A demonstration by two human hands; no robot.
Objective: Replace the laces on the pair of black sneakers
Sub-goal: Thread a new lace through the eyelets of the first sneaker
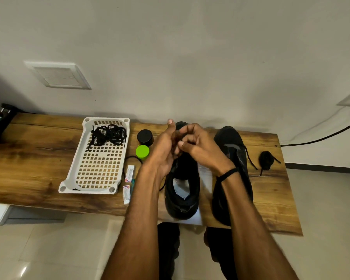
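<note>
Above the wooden bench, left hand and right hand meet, fingers curled, directly over the middle sneaker, lying heel-near, toe toward the wall; whether they pinch anything is too blurred to tell.

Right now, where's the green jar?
Head view: the green jar stands left of centre on the table, between the white basket and the left hand, just before the black jar.
</note>
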